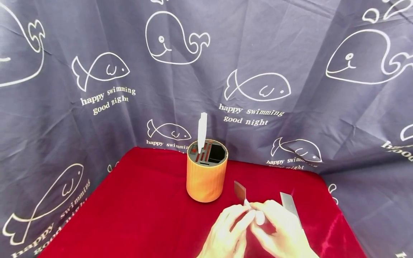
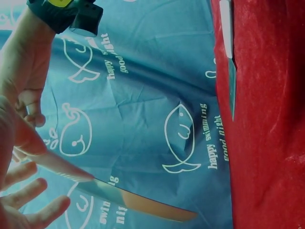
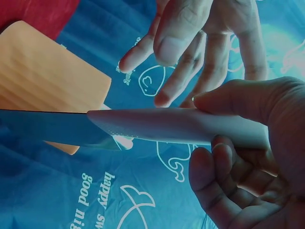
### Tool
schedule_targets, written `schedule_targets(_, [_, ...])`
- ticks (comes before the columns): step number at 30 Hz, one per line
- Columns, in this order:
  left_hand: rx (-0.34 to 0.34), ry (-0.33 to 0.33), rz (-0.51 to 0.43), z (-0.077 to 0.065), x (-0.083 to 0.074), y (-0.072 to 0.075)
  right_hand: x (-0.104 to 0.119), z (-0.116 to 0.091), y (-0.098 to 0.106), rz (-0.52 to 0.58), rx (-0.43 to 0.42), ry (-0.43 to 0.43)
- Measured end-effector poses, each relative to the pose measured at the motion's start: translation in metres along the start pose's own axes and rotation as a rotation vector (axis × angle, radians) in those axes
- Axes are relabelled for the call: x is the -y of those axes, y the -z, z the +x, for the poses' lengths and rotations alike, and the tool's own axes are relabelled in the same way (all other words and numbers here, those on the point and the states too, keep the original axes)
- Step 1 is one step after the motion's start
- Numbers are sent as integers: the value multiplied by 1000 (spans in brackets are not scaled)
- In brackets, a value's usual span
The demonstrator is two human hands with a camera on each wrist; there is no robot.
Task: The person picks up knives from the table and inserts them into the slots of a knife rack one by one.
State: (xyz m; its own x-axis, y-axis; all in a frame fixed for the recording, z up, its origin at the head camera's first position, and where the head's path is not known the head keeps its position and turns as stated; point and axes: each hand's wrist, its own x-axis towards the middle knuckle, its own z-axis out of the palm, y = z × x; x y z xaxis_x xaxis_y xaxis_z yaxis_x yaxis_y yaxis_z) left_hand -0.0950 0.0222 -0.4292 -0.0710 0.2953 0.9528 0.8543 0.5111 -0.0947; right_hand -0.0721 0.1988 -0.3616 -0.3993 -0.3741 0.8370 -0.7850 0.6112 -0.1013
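My right hand [image 1: 280, 227] pinches the pale handle of a knife [image 3: 162, 126] between thumb and fingers, the blade pointing away toward the block. Beside that handle is my left hand [image 1: 226, 229], its fingers spread and loosely bent in both wrist views; whether a fingertip touches the handle I cannot tell. An orange, ribbed, round knife block [image 1: 205, 182] stands upright ahead, with slots in its dark top. From one slot rises the white handle of another knife [image 1: 202, 130].
A further knife [image 2: 228, 28] with a white handle lies on the red cloth [image 1: 129, 215]; in the head view its blade [image 1: 290, 204] shows just right of my right hand. A grey-blue curtain [image 1: 96, 36] printed with fish and whales hangs behind and at both sides.
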Motion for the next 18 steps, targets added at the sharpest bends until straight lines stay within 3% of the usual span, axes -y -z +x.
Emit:
schedule_targets(11, [-60, -6, -11, 1, -3, 3, 5, 2, 0, -9, -18, 33])
schedule_targets(18, [-133, -7, -40, 4, -6, 4, 12, 2, 2, -28, 22, -35])
